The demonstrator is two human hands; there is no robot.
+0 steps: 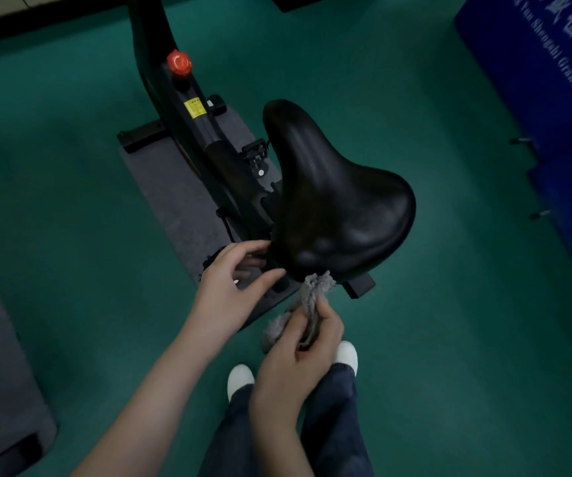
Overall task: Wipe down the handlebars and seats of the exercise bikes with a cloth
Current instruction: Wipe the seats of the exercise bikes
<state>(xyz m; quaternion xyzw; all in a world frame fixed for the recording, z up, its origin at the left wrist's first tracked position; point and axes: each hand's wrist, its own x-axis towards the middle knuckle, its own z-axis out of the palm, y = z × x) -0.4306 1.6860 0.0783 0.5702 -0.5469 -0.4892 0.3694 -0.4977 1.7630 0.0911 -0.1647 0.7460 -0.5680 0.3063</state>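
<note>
The seat (332, 201) sits at the centre of the frame, just above both hands. Its long axis runs from the wide rear nearest the hands up to the narrow nose at upper centre. The left hand (240, 273) is open, with loose fingertips at the seat's left rear edge. The right hand (295, 356), lower down, grips a bunched grey cloth (314, 290) whose top touches the seat's rear rim, so it looks the readier one to sweep up along the seat.

Counted: one bike (181, 132), one seat, one cloth, one red knob (178, 62). No handlebars are in view.

Bike frame (171, 98) is cut off at top.
</note>
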